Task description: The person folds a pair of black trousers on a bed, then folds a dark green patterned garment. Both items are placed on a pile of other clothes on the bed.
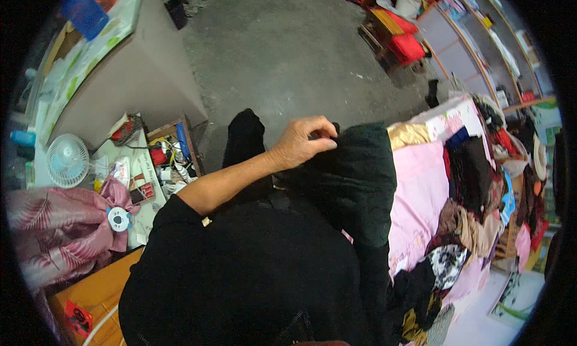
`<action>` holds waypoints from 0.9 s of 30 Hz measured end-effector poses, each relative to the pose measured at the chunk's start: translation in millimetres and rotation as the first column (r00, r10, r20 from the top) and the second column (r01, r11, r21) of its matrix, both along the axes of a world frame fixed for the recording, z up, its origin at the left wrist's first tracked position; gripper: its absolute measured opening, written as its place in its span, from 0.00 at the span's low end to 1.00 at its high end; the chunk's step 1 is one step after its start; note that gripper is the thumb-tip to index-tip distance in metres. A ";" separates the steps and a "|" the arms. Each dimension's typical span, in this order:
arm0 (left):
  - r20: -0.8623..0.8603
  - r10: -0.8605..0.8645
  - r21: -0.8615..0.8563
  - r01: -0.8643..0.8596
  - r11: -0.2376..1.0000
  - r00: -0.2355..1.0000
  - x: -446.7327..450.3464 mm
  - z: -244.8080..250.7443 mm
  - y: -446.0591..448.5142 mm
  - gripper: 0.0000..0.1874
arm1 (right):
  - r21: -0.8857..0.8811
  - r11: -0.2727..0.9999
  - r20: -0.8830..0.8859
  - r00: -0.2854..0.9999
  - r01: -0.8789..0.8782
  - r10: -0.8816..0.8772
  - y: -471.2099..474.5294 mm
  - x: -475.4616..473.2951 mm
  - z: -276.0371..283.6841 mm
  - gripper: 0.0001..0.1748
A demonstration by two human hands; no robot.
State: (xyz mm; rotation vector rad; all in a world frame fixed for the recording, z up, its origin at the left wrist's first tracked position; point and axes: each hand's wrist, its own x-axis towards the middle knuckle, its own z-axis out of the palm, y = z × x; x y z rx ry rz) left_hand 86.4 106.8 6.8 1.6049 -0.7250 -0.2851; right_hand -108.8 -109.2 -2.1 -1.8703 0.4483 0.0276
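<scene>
My left hand (305, 141) reaches across my lap from a short black sleeve (173, 206). Its fingers are curled, with the thumb a little below them. They are at the edge of a dark green-black garment (360, 179) spread over my right side; whether they pinch the cloth is not clear. My right hand is out of view, and the dark cloth could be covering it. A leg in black trousers (243, 134) extends forward over the floor. Beside the garment, to the right, lies pink bedding (417, 201).
Folded dark clothes (471, 174) and loose garments (451, 265) cover the bed at right. On the left are an open drawer (173, 152) of cables, a white fan (67, 160) and pink curtain-like cloth (58, 228). Red-covered furniture (405, 48) stands across the concrete floor (279, 53).
</scene>
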 end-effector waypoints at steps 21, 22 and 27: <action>0.161 -0.033 0.025 0.029 0.999 0.986 -1.3 9.7 -6.3 0.09 | 0.128 0.992 0.054 0.999 -0.006 -0.001 21.4 65.0 -5.4 0.18; 0.166 -0.042 0.025 0.039 0.999 0.985 -0.8 8.9 -5.4 0.08 | 0.129 0.992 0.049 0.999 -0.004 -0.002 20.6 63.1 -5.0 0.18; 0.174 0.003 -0.128 0.020 0.992 0.985 6.3 14.1 -3.0 0.07 | 0.118 0.993 0.015 1.000 -0.007 0.005 16.7 35.1 3.2 0.18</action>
